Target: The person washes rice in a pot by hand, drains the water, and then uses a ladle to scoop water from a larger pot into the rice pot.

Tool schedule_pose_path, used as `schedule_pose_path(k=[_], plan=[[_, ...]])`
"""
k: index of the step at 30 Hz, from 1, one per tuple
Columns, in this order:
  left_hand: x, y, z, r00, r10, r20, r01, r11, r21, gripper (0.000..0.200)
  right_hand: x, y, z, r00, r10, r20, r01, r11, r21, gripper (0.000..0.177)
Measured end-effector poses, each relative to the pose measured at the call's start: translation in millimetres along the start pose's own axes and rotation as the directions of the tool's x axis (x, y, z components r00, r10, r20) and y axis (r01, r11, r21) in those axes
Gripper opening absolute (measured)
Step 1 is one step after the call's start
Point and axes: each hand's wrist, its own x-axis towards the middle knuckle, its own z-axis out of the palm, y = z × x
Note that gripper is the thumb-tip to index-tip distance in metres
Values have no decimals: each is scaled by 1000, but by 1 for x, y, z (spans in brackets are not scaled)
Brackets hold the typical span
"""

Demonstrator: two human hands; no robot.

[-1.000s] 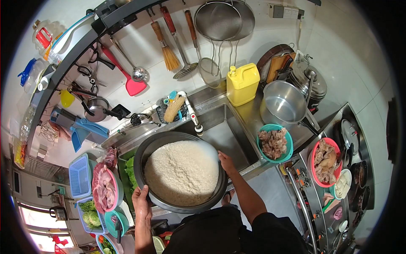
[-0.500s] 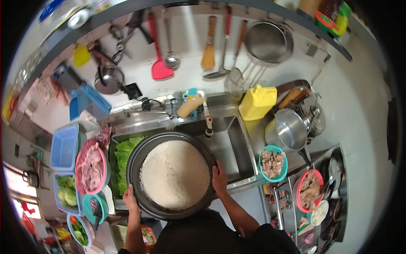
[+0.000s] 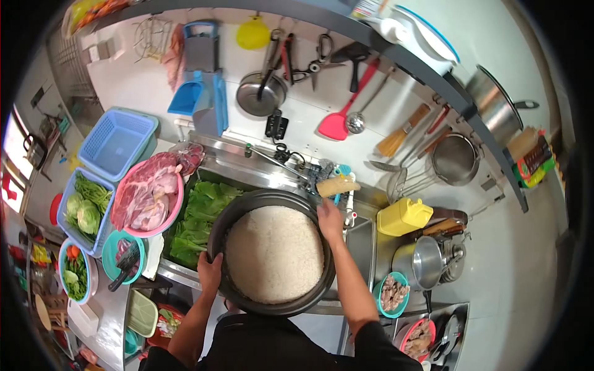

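A wide dark rice cooker pot (image 3: 272, 199) is held in front of my body, over the near edge of the sink. White raw rice (image 3: 275, 256) fills much of it, and its surface looks damp. My left hand (image 3: 210, 273) is closed on the left rim, with the thumb on top. At the upper right rim, my right hand (image 3: 330, 219) grips the pot; its fingertips are partly hidden. Green leafy vegetables (image 3: 201, 216) lie in the left sink basin, beside the pot. The faucet (image 3: 351, 216) is just beyond my right hand.
Left of the sink are a pink basin of raw meat (image 3: 148, 198), a blue basket (image 3: 120, 142) and a basket of vegetables (image 3: 83, 210). A yellow jug (image 3: 403, 216), a metal pot (image 3: 417, 263) and a teal bowl of meat (image 3: 393, 294) stand right. Utensils hang above.
The view has swung left. My right hand has shifted from the pot's lower right side up to its upper right rim. The left hand still holds the left side.
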Motion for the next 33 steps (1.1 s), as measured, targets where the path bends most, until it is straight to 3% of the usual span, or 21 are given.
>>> schedule_pose_path(k=[1, 4, 7, 9, 12, 14, 16, 18, 20, 23, 26, 27, 30, 32, 33], plan=[[-2, 12, -2, 1000, -20, -4, 20, 1000, -9, 34, 26, -13, 12, 1000, 14, 15, -13, 997, -73, 48], [-6, 22, -5, 998, -69, -14, 69, 998, -16, 36, 92, -12, 49, 983, -182, -12, 175, 962, -208, 56], [-3, 13, -3, 996, -83, -28, 82, 996, -35, 37, 129, 15, 73, 987, -72, 144, 113, 948, -297, 53], [-5, 15, -4, 992, -121, -28, 119, 991, -59, 38, 121, -3, 71, 975, 37, 219, 42, 937, -346, 47], [-5, 15, -7, 987, -162, -10, 161, 986, -41, 38, 78, -25, 84, 972, -11, 233, 75, 961, -265, 34], [-4, 19, -10, 986, -165, 3, 165, 986, -11, 37, 29, -73, 106, 981, 3, 192, 64, 937, -343, 31], [-1, 11, -6, 988, -155, 12, 156, 988, -23, 36, 7, -81, 146, 996, -7, 91, 38, 941, -337, 32], [0, 12, -6, 988, -156, 24, 156, 988, -13, 36, -7, -105, 165, 971, 96, 219, -74, 992, -107, 33], [1, 13, -7, 985, -166, 48, 167, 986, -14, 31, -19, -132, 184, 964, 73, 256, -57, 996, -68, 30], [-1, 7, -6, 988, -143, 55, 145, 989, -38, 28, -18, -129, 188, 964, 141, 226, -120, 988, -101, 27], [5, 5, -8, 988, -128, 90, 134, 989, -66, 32, -20, -108, 159, 957, 151, 249, -160, 987, 16, 24], [4, 4, -9, 984, -133, 118, 141, 988, -68, 34, -22, -96, 153, 934, 159, 321, -219, 962, 161, 21], [4, 5, -11, 980, -136, 145, 152, 983, -102, 33, -47, -68, 125, 969, 69, 237, -137, 949, 283, 21], [4, 8, -13, 982, -113, 151, 131, 985, -115, 32, -68, -47, 94, 932, 237, 274, -295, 936, 191, 25], [5, 8, -13, 982, -110, 154, 127, 986, -109, 31, -81, -31, 81, 941, 250, 227, -269, 962, 54, 28]])
